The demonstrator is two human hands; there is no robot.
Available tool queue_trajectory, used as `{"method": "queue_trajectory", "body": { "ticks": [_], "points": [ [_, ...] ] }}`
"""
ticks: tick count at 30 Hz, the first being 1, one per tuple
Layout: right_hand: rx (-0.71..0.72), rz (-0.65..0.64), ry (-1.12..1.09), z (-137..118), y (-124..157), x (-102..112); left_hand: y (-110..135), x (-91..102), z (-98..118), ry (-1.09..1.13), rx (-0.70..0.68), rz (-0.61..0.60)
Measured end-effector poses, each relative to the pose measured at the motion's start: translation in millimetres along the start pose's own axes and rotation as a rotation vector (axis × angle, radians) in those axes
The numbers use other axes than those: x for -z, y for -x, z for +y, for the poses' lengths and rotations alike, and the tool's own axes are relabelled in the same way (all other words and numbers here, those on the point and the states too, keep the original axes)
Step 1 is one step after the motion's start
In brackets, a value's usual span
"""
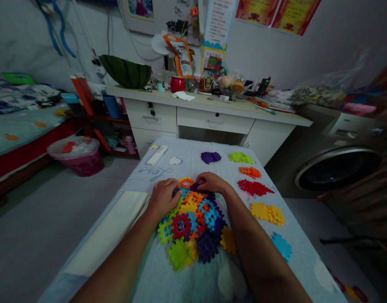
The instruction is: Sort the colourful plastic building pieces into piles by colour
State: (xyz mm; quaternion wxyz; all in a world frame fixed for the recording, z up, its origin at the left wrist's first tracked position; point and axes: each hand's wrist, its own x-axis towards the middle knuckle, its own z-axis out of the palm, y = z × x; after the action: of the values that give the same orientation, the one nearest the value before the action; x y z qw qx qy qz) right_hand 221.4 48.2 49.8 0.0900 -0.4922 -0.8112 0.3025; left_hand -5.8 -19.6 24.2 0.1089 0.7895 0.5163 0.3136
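A mixed heap of coloured plastic interlocking tiles lies in the middle of a small table covered with a pale blue cloth. My left hand rests on the heap's far left edge, fingers curled down onto the tiles. My right hand is at the heap's far edge, fingers bent and pressed on a dark purple tile. What each hand grips is hidden under the fingers. Sorted little piles lie on the right: purple, green, orange, red, yellow, blue.
A white tube and a small white piece lie at the table's far left. A folded white cloth runs along its left edge. Beyond stand a cluttered white desk, a washing machine, a bed and a pink bin.
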Motion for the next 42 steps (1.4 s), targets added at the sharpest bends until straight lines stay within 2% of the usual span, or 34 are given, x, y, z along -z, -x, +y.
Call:
{"method": "queue_trajectory", "body": {
  "ticks": [4, 9, 14, 18, 21, 24, 27, 31, 34, 38, 42],
  "points": [
    [-0.019, 0.020, 0.008, -1, 2, 2, 1, -0.2, -1, -0.126, -0.012, 0.006],
    [0.075, -0.017, 0.035, -4, 6, 6, 1, -5.1, -5, -0.091, -0.059, -0.001],
    [0.076, -0.067, 0.010, -7, 7, 7, 0, -7.7, -5, 0.001, -0.106, -0.075],
    [0.075, -0.098, -0.124, -2, 9, 13, 0, -5.9, -2, 0.044, -0.088, -0.091],
    [0.017, -0.075, -0.326, 9, 14, 19, 0, -5.1, -1, 0.055, -0.077, -0.083],
    [-0.131, 0.020, -0.562, 22, 16, 22, 0, -5.7, -1, 0.063, -0.079, -0.083],
    [-0.242, 0.198, -0.692, 36, 12, 19, -1, -6.9, -2, 0.064, -0.071, -0.083],
    [-0.280, 0.508, -0.629, 53, 0, 10, 0, -7.9, -3, 0.066, -0.065, -0.091],
    [-0.332, 0.690, -0.625, 63, -10, 5, 0, -8.0, -3, 0.067, -0.065, -0.092],
    [-0.380, 0.845, -0.669, 75, -22, 1, 0, -7.5, -3, 0.064, -0.072, -0.090],
    [-0.385, 0.942, -0.700, 84, -29, -1, 1, -7.0, -2, 0.070, -0.067, -0.084]
  ]
}}
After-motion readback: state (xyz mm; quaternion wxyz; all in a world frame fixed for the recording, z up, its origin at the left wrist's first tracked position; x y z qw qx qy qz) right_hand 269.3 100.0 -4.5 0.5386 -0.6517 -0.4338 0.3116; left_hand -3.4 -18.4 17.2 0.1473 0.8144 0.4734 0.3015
